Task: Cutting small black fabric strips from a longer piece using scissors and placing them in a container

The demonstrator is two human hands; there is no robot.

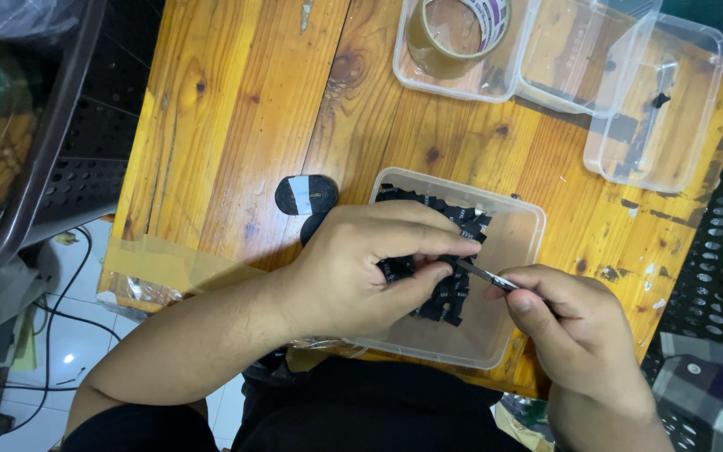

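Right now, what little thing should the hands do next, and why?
Probably ease the tweezers in the right hand a bit further left, under the black piece pinched by the left hand. The tip already touches that piece, above the clear tub of black pieces, so a small nudge seems enough.

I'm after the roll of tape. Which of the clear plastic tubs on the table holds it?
The far tub at the table's back edge holds the tape roll. The near tub under the hands holds black fabric pieces; the other far ones look almost empty.
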